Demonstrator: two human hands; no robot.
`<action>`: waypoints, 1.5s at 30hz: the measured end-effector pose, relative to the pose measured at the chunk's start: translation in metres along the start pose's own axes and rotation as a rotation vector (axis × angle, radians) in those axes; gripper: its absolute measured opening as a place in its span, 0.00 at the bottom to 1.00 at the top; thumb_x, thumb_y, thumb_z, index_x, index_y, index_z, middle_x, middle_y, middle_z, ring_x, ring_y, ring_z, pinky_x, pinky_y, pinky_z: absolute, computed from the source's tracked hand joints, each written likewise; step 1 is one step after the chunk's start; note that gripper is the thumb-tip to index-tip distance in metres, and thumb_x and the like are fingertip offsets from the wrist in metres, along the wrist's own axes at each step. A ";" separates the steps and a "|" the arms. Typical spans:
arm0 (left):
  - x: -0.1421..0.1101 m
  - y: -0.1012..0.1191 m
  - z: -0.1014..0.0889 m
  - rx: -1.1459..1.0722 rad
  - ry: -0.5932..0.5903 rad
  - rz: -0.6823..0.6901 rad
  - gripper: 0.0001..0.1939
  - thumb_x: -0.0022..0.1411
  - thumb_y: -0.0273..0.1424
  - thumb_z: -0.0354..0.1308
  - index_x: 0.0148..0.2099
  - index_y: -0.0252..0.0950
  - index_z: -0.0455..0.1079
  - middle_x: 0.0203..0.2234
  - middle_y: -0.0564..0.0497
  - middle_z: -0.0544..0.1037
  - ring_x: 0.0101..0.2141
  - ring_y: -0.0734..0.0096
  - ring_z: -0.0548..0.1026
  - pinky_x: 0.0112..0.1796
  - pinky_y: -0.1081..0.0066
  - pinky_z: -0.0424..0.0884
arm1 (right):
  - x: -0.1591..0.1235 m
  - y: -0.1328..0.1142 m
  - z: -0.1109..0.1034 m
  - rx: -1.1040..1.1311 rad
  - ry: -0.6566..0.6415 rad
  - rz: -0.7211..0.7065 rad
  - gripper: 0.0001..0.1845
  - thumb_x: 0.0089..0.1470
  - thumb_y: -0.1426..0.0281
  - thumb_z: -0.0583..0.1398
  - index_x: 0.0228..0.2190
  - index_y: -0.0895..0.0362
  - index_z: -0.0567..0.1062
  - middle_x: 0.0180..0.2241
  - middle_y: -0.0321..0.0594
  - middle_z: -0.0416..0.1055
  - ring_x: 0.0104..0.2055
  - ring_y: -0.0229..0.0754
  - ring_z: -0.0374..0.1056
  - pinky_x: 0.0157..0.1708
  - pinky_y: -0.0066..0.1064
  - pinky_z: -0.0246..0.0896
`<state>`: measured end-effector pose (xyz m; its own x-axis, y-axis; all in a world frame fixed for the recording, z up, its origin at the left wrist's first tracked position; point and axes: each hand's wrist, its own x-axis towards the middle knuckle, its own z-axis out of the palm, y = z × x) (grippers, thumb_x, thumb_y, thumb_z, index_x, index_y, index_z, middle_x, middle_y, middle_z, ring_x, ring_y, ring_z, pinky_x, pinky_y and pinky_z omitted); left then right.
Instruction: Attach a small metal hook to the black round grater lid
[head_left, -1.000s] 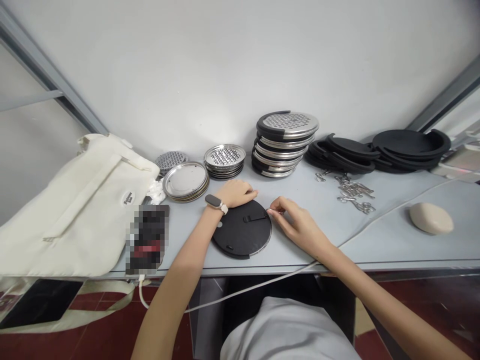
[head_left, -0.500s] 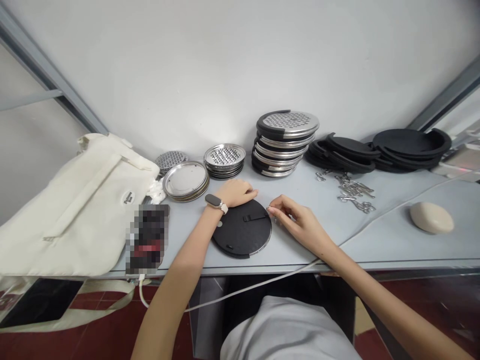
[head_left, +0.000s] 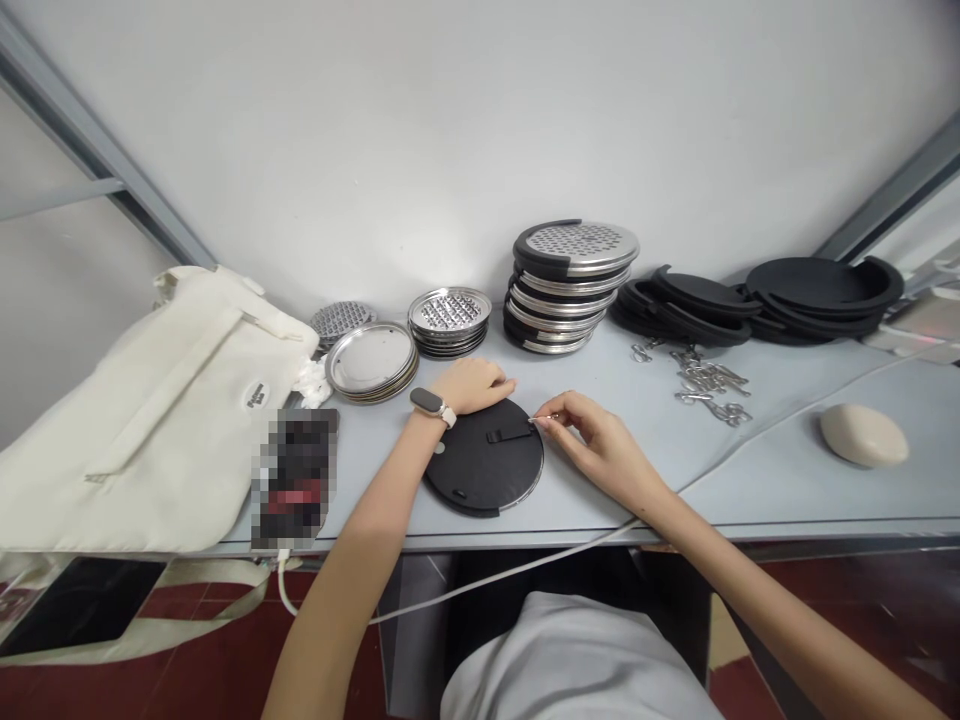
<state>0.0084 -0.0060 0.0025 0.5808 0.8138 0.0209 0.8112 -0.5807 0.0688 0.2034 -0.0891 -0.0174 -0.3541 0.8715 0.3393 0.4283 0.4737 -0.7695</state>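
A round black disc [head_left: 480,465] with a metal rim lies underside up at the table's front, with a narrow slotted tab near its right edge. My left hand [head_left: 474,384], with a watch on its wrist, rests over the disc's far edge, its visible fingers stretched to the right. At the disc's right edge, my right hand [head_left: 581,425] pinches a small metal clasp [head_left: 533,420] between thumb and fingers. The clasp's tip is at the edge, close to the tab; the fingers hide part of it. Loose metal clasps [head_left: 712,378] lie farther back on the right.
Perforated metal discs with black rims form a tall stack [head_left: 574,285] behind. Metal plates [head_left: 373,362] and grater discs [head_left: 450,318] stand left; black covers [head_left: 821,295] lie right. A bag [head_left: 150,420], a phone [head_left: 294,480], a cable [head_left: 517,572] and a cream-coloured rounded object [head_left: 862,435] surround the workspace.
My right hand has shifted slightly left, bringing the metal clasp over the disc's right edge. My left hand and the disc have stayed put.
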 end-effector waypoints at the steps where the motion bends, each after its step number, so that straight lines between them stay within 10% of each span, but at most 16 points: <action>1: 0.000 0.000 0.000 -0.005 -0.002 0.000 0.28 0.64 0.44 0.38 0.27 0.34 0.73 0.24 0.45 0.75 0.27 0.65 0.72 0.28 0.70 0.59 | 0.000 -0.001 -0.001 -0.020 0.006 -0.008 0.09 0.59 0.66 0.54 0.34 0.55 0.72 0.32 0.39 0.69 0.32 0.39 0.64 0.35 0.30 0.59; 28: -0.001 0.001 -0.001 0.004 -0.031 -0.024 0.29 0.64 0.45 0.37 0.29 0.35 0.73 0.26 0.44 0.76 0.30 0.65 0.73 0.31 0.71 0.61 | 0.001 0.005 0.001 0.015 -0.089 0.011 0.15 0.59 0.68 0.51 0.45 0.52 0.74 0.42 0.42 0.74 0.41 0.43 0.68 0.42 0.34 0.62; 45: 0.000 -0.001 0.000 -0.003 -0.011 -0.006 0.29 0.64 0.45 0.37 0.28 0.35 0.73 0.25 0.45 0.76 0.29 0.65 0.73 0.30 0.70 0.60 | -0.001 0.002 0.000 -0.063 -0.149 -0.002 0.13 0.59 0.65 0.51 0.43 0.56 0.70 0.23 0.33 0.64 0.24 0.36 0.60 0.27 0.26 0.56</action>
<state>0.0081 -0.0056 0.0021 0.5766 0.8170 0.0090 0.8146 -0.5756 0.0716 0.2046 -0.0890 -0.0196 -0.4725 0.8442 0.2533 0.4774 0.4867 -0.7316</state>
